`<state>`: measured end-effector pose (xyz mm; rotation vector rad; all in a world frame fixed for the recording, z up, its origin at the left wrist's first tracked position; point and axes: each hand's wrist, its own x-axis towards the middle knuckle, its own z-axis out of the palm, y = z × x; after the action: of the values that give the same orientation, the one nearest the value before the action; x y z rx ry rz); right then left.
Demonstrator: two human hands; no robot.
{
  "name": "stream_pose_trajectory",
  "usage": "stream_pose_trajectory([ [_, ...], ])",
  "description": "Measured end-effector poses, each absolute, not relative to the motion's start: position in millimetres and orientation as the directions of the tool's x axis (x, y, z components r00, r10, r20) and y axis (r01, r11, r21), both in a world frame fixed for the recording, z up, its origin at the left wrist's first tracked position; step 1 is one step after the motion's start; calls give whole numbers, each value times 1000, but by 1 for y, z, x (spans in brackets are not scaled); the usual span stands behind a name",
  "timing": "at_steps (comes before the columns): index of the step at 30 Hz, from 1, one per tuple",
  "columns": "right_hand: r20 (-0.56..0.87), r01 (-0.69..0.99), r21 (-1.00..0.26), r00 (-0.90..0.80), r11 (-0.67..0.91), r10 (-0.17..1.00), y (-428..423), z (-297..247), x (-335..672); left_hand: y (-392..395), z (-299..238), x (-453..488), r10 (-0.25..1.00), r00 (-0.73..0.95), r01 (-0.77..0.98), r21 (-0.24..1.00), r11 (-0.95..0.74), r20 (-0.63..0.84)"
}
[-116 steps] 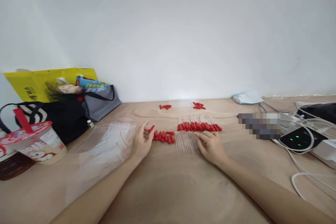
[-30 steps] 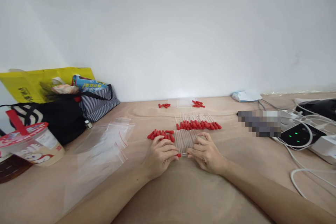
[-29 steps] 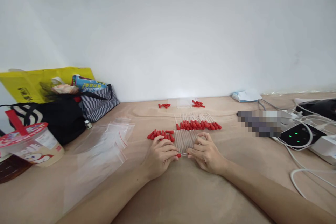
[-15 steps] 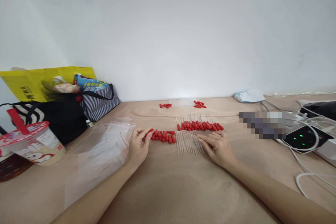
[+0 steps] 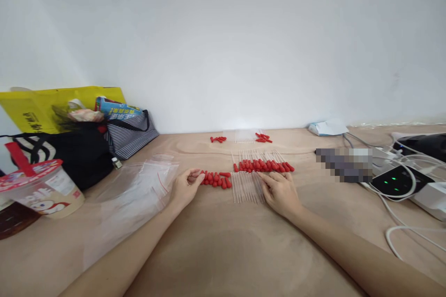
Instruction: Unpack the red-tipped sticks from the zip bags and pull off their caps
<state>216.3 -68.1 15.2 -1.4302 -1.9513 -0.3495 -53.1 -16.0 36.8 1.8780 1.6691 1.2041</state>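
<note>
My left hand (image 5: 188, 186) is closed in a pinch at the left end of a pile of red rubber dropper bulbs (image 5: 216, 179); its fingers mostly hide the bulb in them. Right of the pile lies a row of clear thin dropper tubes (image 5: 244, 188). Over the right end of that row, my right hand (image 5: 279, 191) has its thumb and forefinger together on the upper end of a tube. Just behind, assembled droppers with red bulbs (image 5: 263, 165) lie side by side, their clear stems pointing to the wall.
Clear zip bags (image 5: 135, 199) lie beside my left forearm. A drink cup (image 5: 52, 195), a black bag (image 5: 83, 153) and a striped bag (image 5: 134, 135) stand left. More bulbs (image 5: 264, 138) lie near the wall. Cables and a black power unit (image 5: 397, 183) occupy the right.
My left hand has curled and turned, so the red bulb seen between its fingertips is now mostly hidden. My right fingertips have shifted slightly left and up along the tubes.
</note>
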Motion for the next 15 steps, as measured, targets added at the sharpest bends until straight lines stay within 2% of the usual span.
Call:
stream_pose_trajectory([
  [8, 627, 920, -130, -212, 369, 750, -70, 17, 215, -19, 40, -55, 921, -75, 644, 724, -247, 382],
  [15, 619, 894, -148, -250, 423, 745, -73, 21, 214, -14, 37, -58, 914, -74, 650, 714, -259, 399],
])
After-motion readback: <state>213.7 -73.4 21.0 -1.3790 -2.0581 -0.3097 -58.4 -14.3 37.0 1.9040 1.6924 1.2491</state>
